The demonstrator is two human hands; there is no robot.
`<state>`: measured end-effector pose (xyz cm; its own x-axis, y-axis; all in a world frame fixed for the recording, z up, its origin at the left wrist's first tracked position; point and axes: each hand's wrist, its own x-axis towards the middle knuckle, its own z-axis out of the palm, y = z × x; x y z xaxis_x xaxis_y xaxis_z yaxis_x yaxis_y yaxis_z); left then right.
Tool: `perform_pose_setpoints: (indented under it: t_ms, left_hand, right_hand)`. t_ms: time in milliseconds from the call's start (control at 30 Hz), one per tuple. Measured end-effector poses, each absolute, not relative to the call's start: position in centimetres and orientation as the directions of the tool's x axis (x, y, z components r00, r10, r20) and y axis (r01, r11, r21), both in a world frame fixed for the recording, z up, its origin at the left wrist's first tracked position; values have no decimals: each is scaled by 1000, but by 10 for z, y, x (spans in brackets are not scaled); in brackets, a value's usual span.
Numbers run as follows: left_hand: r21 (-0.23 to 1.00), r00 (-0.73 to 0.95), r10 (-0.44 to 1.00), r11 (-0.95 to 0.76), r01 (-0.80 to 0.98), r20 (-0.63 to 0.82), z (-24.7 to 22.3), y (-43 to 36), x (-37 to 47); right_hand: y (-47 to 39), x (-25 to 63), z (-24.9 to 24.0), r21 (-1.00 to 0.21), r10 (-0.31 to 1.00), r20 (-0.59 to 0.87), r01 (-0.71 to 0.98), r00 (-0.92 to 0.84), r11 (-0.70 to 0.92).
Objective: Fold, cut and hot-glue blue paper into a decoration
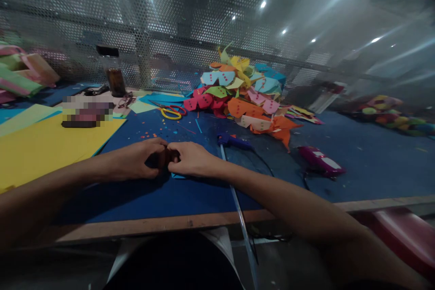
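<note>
My left hand [144, 158] and my right hand [192, 158] meet over the blue table, fingers curled in towards each other. Under my right hand a bit of blue paper [178, 176] shows; most of it is covered by the fingers. What the left fingertips pinch, if anything, is hidden. Just beyond my right wrist lies a blue glue gun [234, 141], with a long clear glue stick [238, 210] running from it past the table edge. Scissors with yellow and red handles [171, 112] rest behind my hands among small paper scraps.
A pile of folded coloured paper shapes [243, 95] stands at the back centre. Yellow sheets [50, 149] and a partly blurred dark object [79, 124] lie left. Behind are a bottle [114, 77] and glasses [126, 100]. A purple device [321, 161] sits right, near a red stool [404, 235].
</note>
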<state>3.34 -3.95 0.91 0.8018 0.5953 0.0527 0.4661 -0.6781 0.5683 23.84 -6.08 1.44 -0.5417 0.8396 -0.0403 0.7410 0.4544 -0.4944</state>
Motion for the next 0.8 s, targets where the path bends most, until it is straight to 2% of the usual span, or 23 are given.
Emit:
perform_pose_setpoints:
  t_ms: [567, 800]
  left_hand:
    - [588, 811, 585, -656, 473, 1, 18, -37, 33]
    - [580, 827, 561, -683, 444, 28, 10, -31, 29]
  right_hand:
    - [-70, 236, 16, -445, 836, 0, 749, -548, 491]
    - [-69, 237, 14, -430, 831, 3, 749, -557, 503]
